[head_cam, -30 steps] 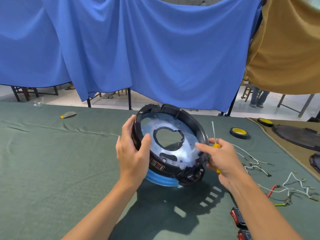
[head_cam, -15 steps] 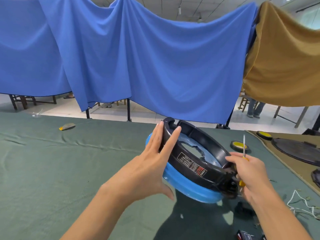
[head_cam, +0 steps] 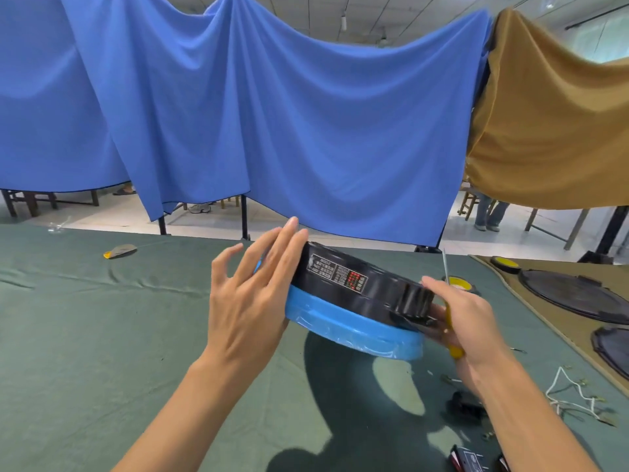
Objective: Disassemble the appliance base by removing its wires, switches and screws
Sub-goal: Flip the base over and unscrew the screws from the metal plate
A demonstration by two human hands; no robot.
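Note:
The round appliance base (head_cam: 354, 301), black above and blue below with a rating label on its side, is held off the green table between both hands, almost level. My left hand (head_cam: 252, 298) presses its straight fingers flat against the base's left edge. My right hand (head_cam: 466, 321) supports the right edge while gripping a yellow-handled screwdriver (head_cam: 449, 301) whose shaft points up. The inside of the base is hidden from this angle.
Loose white wires (head_cam: 571, 393) lie at the right, small black switch parts (head_cam: 471, 459) near the bottom edge. A yellow tape roll (head_cam: 459, 284) sits behind my right hand. Dark round plates (head_cam: 575, 294) rest on the brown mat. A yellow-tipped object (head_cam: 119, 250) lies far left.
The base has been tipped from facing me, interior visible, to nearly level with its side label toward me, and raised. My left hand shifted from gripping the rim to pressing flat on the edge.

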